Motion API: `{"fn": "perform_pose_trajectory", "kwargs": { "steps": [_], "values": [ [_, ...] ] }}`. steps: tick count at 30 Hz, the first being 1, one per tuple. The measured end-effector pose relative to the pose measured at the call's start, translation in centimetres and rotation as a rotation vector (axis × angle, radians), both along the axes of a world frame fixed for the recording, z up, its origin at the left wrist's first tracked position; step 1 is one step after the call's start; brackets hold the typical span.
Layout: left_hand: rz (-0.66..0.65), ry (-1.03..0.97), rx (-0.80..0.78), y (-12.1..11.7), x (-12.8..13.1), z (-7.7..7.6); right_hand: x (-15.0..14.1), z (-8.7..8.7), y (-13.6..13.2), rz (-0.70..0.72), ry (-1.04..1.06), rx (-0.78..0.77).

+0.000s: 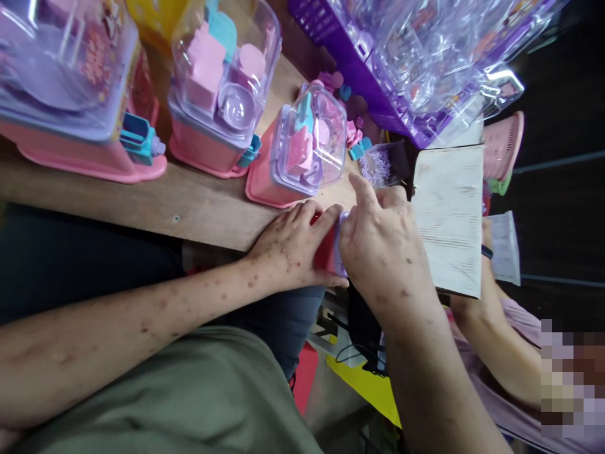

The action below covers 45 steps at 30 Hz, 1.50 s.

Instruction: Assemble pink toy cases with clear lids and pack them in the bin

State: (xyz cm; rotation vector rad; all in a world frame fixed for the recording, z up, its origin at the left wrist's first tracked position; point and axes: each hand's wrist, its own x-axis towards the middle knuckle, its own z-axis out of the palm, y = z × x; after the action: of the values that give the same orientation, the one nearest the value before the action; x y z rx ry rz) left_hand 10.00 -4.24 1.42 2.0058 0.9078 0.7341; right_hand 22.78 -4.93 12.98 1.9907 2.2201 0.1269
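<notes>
The pink box (326,255) sits between the two hands, by the table (142,202) edge. The left hand (293,249) holds it. Its purple rim faces the right hand (385,233), which hides much of it. I can't tell if that hand grips, or which way the box is longest.
</notes>
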Motion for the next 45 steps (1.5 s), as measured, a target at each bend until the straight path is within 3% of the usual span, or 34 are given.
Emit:
{"fn": "perform_pose_trajectory", "kwargs": {
  "steps": [6, 11, 16, 20, 26, 30, 35, 38, 45],
  "values": [
    [0.023, -0.031, 0.002, 0.0, 0.0, 0.2, 1.8, 0.9, -0.5, 0.017, 0.162, 0.017],
    [-0.008, -0.041, 0.000, 0.1, 0.0, 0.1, 3.8, 1.6, -2.8, -0.152, 0.385, 0.033],
    [-0.015, -0.087, 0.010, 0.2, 0.1, 0.0, 2.3, 1.0, -4.2, -0.122, 0.212, 0.017],
    [-0.021, -0.065, 0.013, 0.2, 0.2, 0.1, 1.8, 2.0, -4.0, -0.076, 0.067, -0.071],
    [-0.033, -0.043, 0.003, 0.4, 0.0, 0.5, 2.3, 3.0, -3.3, -0.066, 0.005, -0.174],
    [-0.042, -0.067, -0.002, 0.5, 0.0, 0.3, 2.1, 2.8, -3.1, -0.141, -0.113, -0.165],
    [-0.040, -0.046, -0.009, 0.4, 0.2, 0.3, 1.4, 2.6, -3.2, -0.080, -0.178, -0.092],
    [-0.037, -0.043, -0.018, 0.3, 0.3, 0.4, 0.7, 2.4, -3.4, -0.115, -0.238, -0.064],
    [-0.041, -0.020, -0.021, 0.3, 0.2, 0.7, -0.4, 1.9, -3.7, -0.182, -0.227, -0.013]
  ]
}}
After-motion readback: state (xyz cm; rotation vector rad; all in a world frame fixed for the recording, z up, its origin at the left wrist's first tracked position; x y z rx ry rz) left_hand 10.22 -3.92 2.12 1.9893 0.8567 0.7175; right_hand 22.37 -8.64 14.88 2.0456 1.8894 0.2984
